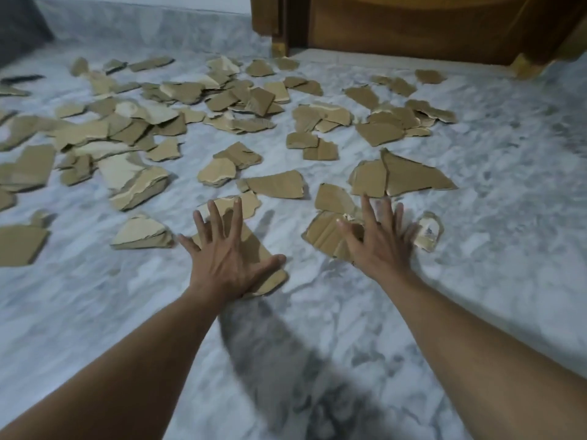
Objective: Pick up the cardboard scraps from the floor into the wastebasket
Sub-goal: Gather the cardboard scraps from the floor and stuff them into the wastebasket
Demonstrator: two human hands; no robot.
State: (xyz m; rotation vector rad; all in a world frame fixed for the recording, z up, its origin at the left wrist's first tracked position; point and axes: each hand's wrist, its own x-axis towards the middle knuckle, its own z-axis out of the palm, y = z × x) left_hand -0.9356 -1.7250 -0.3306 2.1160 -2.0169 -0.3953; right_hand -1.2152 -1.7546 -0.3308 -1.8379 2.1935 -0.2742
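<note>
Several torn brown cardboard scraps [276,184] lie scattered over a grey-white marble floor [317,328]. My left hand [227,257] is spread flat, fingers apart, over a long scrap [254,249] near the middle. My right hand [379,239] is also spread with fingers apart, over a cluster of scraps [324,233]; a small torn piece [428,231] lies just right of it. Neither hand grips anything. No wastebasket is in view.
A wooden piece of furniture [413,27] stands at the back right on yellowish feet. A dark grey object [19,23] sits in the far left corner. The densest heap of scraps [127,128] lies at the left and centre.
</note>
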